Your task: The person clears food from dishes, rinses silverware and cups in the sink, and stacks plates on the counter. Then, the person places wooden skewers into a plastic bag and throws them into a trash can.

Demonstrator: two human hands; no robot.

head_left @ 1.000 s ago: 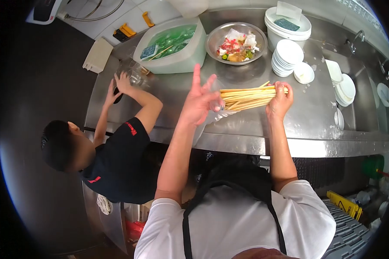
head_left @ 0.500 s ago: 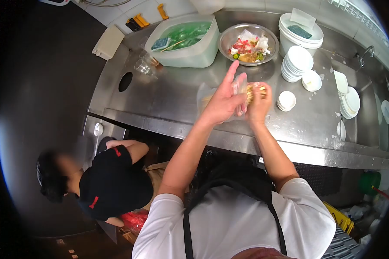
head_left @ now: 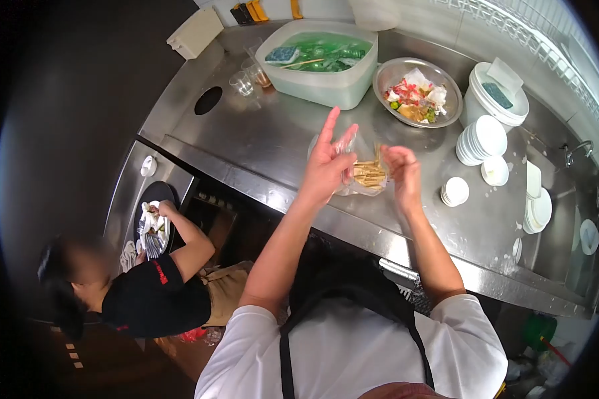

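Note:
A clear plastic bag [head_left: 358,145] holds a bundle of chopsticks [head_left: 369,174], their ends showing at the bag's mouth. My left hand [head_left: 329,165] grips the bag from its left side, with two fingers stretched out upward. Just right of the bag's mouth is my right hand [head_left: 404,174], its fingers slightly curled and apart, with nothing seen in it. Bag and hands are over the front part of the steel counter [head_left: 273,149].
Behind are a tub of green liquid [head_left: 316,86], a metal bowl of scraps [head_left: 451,116] and a white bucket [head_left: 476,103]. Bowl stacks [head_left: 480,139] and small cups [head_left: 455,191] stand right. A co-worker [head_left: 160,292] handles a plate [head_left: 154,229] at lower left.
The chopsticks have gone from my right hand into the bag, and that hand has let go. The view has turned. The co-worker has moved from the counter to the plate at lower left.

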